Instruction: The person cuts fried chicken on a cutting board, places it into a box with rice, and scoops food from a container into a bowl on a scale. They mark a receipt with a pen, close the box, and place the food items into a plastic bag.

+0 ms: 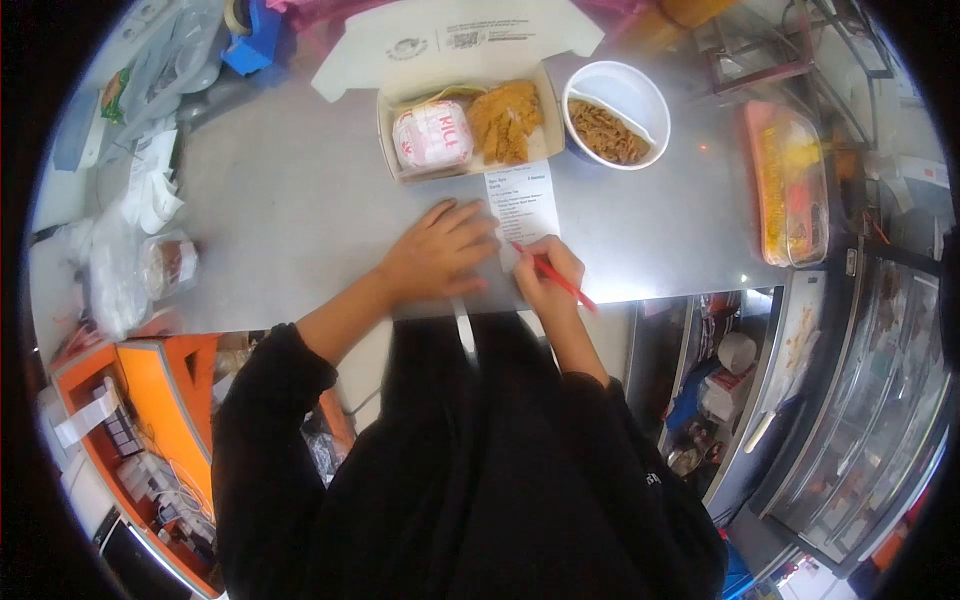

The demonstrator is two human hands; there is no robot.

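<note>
A red pen (562, 277) is gripped in my right hand (549, 275), its tip at the lower part of a printed receipt (523, 200). My left hand (440, 252) lies flat on the metal table with fingers spread, the fingertips at the receipt's left edge. Just beyond the receipt stands an open cardboard meal box (430, 174). Inside it are a paper-wrapped rice pack (433, 136) on the left and breaded fried pieces (505, 122) on the right. To the box's right is a white round bowl (612, 82) with a divider and brown shredded food on one side.
A tray of yellow and red packets (788, 190) sits at the table's right. Along the left lie plastic bags (118, 265) and a small clear pack (168, 265). A blue tape dispenser (250, 40) stands at the back left. Orange shelving (165, 400) is below left.
</note>
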